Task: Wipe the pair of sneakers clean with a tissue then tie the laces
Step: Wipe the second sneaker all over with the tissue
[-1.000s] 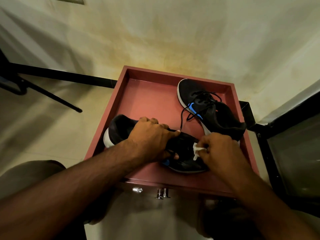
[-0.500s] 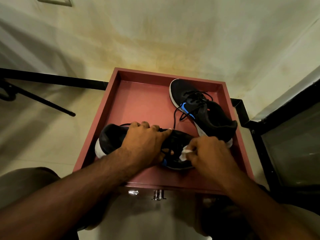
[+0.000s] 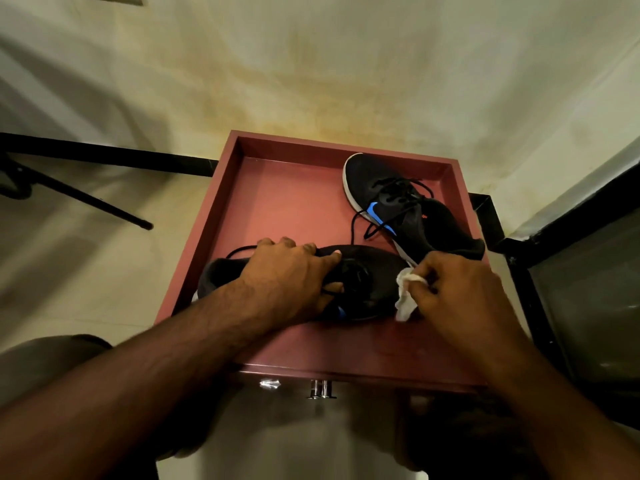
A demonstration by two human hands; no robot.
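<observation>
- While the left hand (image 3: pixel 294 278) grips the near sneaker (image 3: pixel 367 289) under its curled fingers, keep it pinned.
- Right hand (image 3: pixel 460 292) pinches the tissue (image 3: pixel 405 296) at the toe just beyond its fingertips; short strokes probably work best.
- Other sneaker (image 3: pixel 408 209) sits farther back, laces loose.

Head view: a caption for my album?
Left hand steadies near sneaker; right hand wipes its toe with tissue.

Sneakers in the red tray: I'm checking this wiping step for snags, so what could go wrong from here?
1. The near sneaker has a loose lace trailing by the left hand; it could catch under the palm as the shoe shifts.
2. The tissue in the right hand is small and crumpled, so it may tear or shed on the toe.
3. The far sneaker lies close by, its untied laces reaching toward the wiped shoe; a stroke might drag them.
</observation>
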